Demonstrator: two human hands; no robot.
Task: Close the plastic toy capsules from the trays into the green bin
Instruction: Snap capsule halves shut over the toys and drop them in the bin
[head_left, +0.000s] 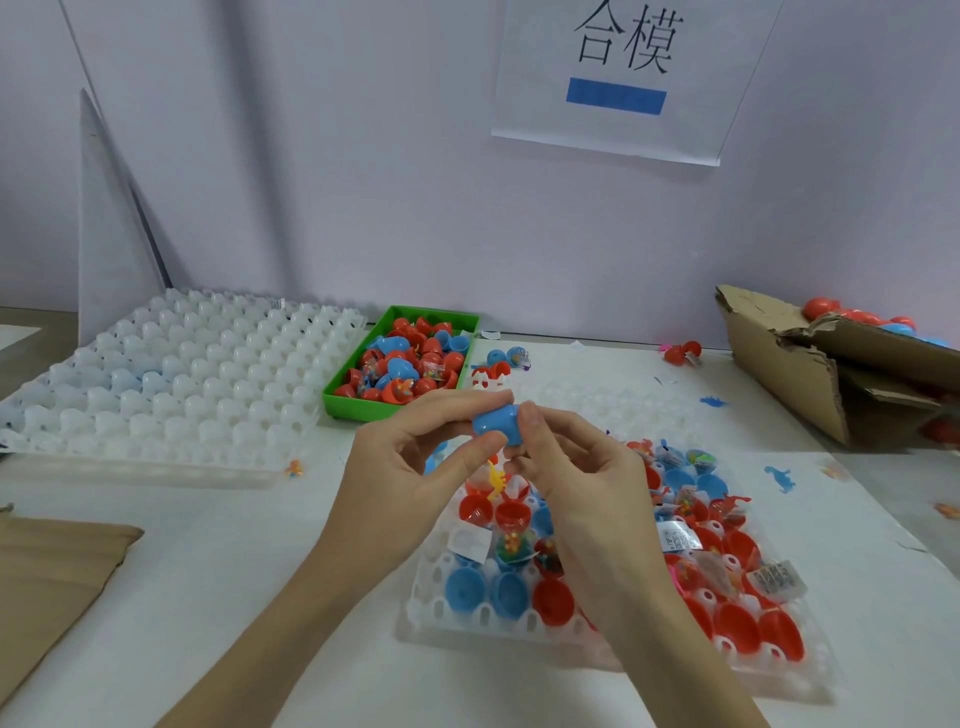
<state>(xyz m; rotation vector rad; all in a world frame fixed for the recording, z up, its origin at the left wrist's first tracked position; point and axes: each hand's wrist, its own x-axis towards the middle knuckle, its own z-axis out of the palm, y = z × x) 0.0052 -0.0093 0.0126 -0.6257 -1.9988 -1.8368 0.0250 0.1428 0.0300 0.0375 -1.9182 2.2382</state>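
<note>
Head view: both hands meet above the near tray (431, 613), left hand (415, 457) and right hand (576, 467) each pinching one end of a blue capsule (498, 423) with curled fingers. It looks a light, thin, stiff plastic shell, smooth enough to slip; whether the halves are fully seated is hidden. Grip each dome and squeeze straight. Green bin (332, 397) waits just beyond, far left.

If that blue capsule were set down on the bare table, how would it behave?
The blue capsule looks rounded and smooth, so it would probably roll. Both hands, left hand and right hand, hold it with fingertips only, suggesting it is light. Its glossy plastic may slip under a loose grip.
</note>
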